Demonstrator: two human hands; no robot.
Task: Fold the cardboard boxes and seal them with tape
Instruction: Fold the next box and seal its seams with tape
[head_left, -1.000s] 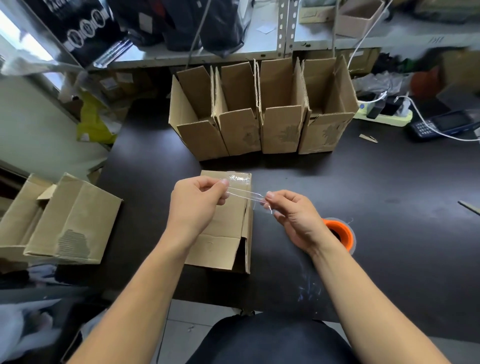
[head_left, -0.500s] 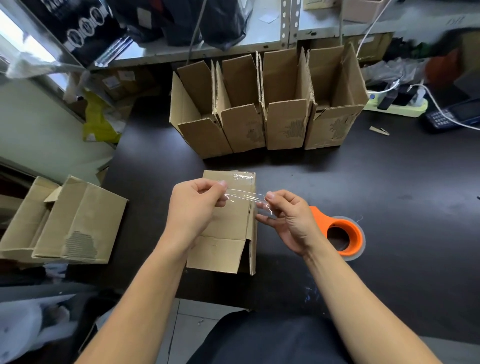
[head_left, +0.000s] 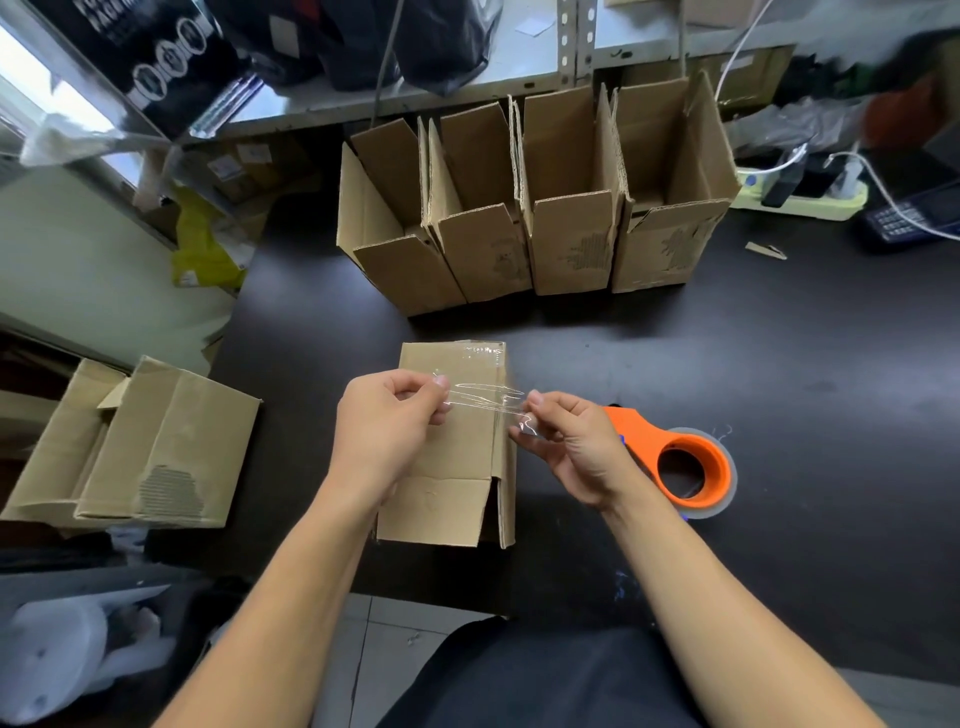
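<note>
- The left hand (head_left: 387, 426) pinches one end of a clear tape strip (head_left: 483, 399), likely keeping it taut so it won't stick to itself.
- The folded box (head_left: 457, 452) lies on the bench (head_left: 779, 389) directly under the strip, far end already taped.
- The right hand (head_left: 576, 447) pinches the other end; the orange tape dispenser (head_left: 685, 462) rests just right of it.

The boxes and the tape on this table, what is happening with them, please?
A person is sealing boxes. The left hand and right hand pinch the ends of a clear tape strip above a folded box lying on the dark table. The orange tape dispenser rests beside the right hand. Four open boxes stand behind.
</note>
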